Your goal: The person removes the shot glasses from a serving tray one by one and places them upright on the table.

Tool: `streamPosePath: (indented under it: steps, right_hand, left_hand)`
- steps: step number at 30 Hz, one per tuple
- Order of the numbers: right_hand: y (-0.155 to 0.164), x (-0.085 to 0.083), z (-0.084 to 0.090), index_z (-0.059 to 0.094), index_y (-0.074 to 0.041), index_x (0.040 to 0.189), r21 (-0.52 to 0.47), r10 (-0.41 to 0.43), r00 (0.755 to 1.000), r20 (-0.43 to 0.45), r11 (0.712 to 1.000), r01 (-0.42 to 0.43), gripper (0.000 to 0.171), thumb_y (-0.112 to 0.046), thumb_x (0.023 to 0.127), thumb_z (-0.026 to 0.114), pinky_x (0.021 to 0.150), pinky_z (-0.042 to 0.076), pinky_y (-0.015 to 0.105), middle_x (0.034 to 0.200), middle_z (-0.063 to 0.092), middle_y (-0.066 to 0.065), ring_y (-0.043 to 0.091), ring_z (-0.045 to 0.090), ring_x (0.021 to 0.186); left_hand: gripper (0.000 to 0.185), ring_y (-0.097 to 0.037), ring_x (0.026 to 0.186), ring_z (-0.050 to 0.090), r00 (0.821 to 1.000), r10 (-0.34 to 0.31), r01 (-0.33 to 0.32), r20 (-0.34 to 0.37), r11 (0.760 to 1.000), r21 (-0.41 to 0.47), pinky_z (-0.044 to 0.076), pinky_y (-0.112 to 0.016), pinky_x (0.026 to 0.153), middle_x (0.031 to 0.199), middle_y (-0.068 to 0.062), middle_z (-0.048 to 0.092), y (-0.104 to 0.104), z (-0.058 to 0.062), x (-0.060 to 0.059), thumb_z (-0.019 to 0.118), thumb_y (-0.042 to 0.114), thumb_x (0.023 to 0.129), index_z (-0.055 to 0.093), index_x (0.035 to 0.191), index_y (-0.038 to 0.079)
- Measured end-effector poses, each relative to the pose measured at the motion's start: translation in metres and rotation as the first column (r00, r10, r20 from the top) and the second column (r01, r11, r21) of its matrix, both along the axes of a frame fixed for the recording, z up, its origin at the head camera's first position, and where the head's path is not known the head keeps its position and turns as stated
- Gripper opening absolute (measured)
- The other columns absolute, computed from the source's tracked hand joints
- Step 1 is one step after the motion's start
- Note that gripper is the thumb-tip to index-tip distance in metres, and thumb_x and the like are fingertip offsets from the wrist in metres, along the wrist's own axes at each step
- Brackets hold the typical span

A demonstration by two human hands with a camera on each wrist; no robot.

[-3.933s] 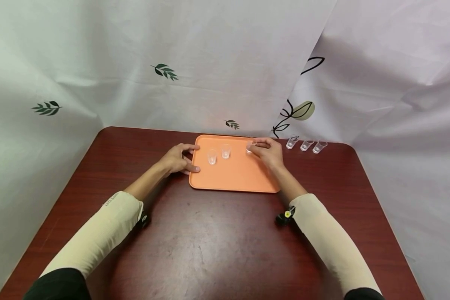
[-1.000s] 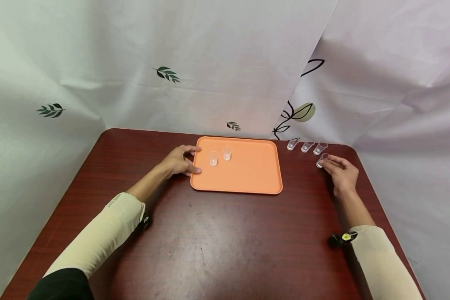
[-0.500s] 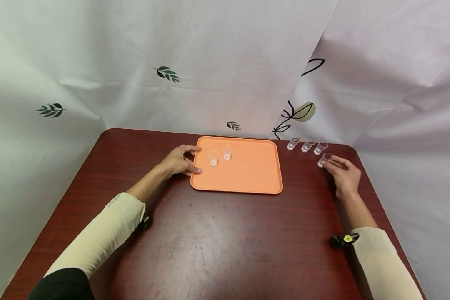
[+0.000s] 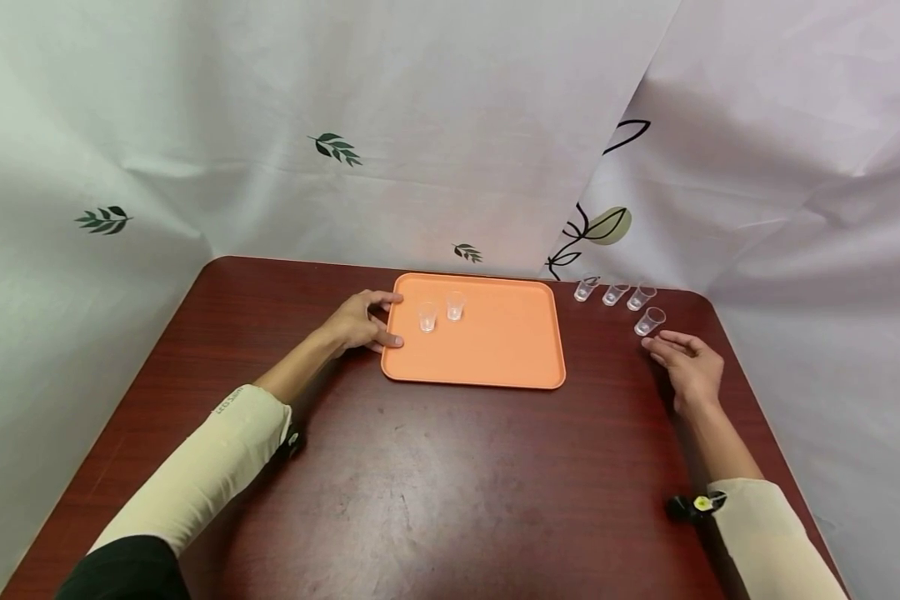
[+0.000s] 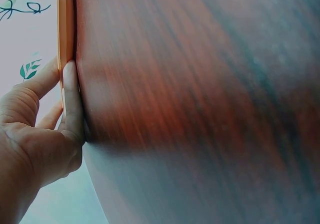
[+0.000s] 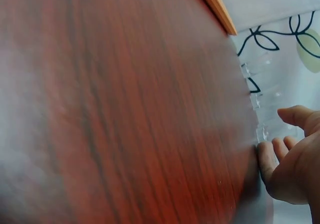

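Right hand has let go of the fourth clear plastic cup and backed off toward 5 o'clock; a second ago its fingertips were on that cup. 3.9 s ago this hand was at the tray's far right with a cup; that spot is now bare. Left hand hasn't shifted.

Pose: right hand lies low over the counter, fingers relaxed and spread, holding nothing, fingertips just short of the cup at its 11 o'clock. Left hand's fingers are curled round the left rim of the orange tray, thumb along the near edge; wrist view shows the same grip.

Count: 2 cups on the tray, at and; 4 cups on the counter right of it, i.e. a row of three plus the released one at the row's 5 o'clock. 1 tray.
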State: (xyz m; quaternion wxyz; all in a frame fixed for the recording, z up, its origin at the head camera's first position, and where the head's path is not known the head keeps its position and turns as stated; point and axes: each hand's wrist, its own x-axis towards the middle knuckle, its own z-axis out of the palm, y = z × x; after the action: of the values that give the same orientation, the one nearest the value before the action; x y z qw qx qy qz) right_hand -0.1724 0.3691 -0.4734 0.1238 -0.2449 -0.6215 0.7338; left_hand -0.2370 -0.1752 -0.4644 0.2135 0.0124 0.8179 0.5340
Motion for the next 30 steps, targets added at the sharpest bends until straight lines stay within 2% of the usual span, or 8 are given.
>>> streamPosePath:
  steps: [7,13,18,23,30]
  right_hand:
    - [-0.016,0.005,0.000,0.082,-0.002,0.110,0.002,0.095,0.995,-0.029,0.996,-0.095,0.024,0.011,0.091,0.087,0.077,0.071,0.021,0.082,0.084,-0.005,0.005,0.083,0.076]
    - [-0.035,0.004,-0.001,0.084,-0.005,0.112,0.034,0.210,0.976,-0.050,0.977,-0.208,0.021,0.007,0.095,0.087,0.083,0.071,0.021,0.089,0.086,-0.007,0.003,0.084,0.084]
    - [-0.052,-0.002,0.000,0.083,-0.009,0.110,0.079,0.278,0.959,-0.056,0.959,-0.274,0.019,0.005,0.097,0.085,0.088,0.070,0.021,0.093,0.086,-0.008,0.002,0.083,0.086]
    - [-0.070,-0.010,0.004,0.083,-0.009,0.112,0.080,0.318,0.945,-0.072,0.947,-0.312,0.019,0.003,0.098,0.086,0.090,0.070,0.022,0.100,0.087,-0.005,0.003,0.084,0.088]
    - [-0.094,-0.022,0.011,0.080,-0.009,0.115,0.109,0.361,0.927,-0.099,0.930,-0.351,0.021,0.002,0.098,0.086,0.091,0.071,0.025,0.098,0.086,-0.009,0.003,0.083,0.091]
  left_hand:
    - [0.091,-0.014,0.088,0.074,1.000,0.002,-0.002,-0.007,1.000,-0.004,0.071,-0.030,0.068,0.152,-0.021,0.042,-0.001,-0.002,-0.002,0.095,-0.006,0.087,0.055,0.168,0.012]
    - [0.092,-0.013,0.088,0.074,1.000,-0.001,0.001,-0.006,1.000,0.003,0.071,-0.029,0.068,0.151,-0.021,0.042,-0.001,-0.002,-0.002,0.094,-0.006,0.087,0.054,0.168,0.011]
    - [0.092,-0.013,0.088,0.074,1.000,-0.001,0.001,-0.008,1.000,0.007,0.071,-0.030,0.067,0.149,-0.020,0.043,0.000,-0.001,-0.001,0.095,-0.006,0.087,0.053,0.168,0.010]
    - [0.093,-0.013,0.088,0.075,1.000,0.004,-0.004,-0.005,1.000,0.016,0.072,-0.032,0.069,0.149,-0.019,0.043,0.000,0.000,0.000,0.095,-0.007,0.087,0.053,0.168,0.010]
    - [0.093,-0.012,0.089,0.076,1.000,0.000,0.000,-0.004,1.000,0.017,0.072,-0.032,0.069,0.152,-0.021,0.043,-0.001,-0.002,-0.001,0.094,-0.008,0.086,0.054,0.168,0.010]
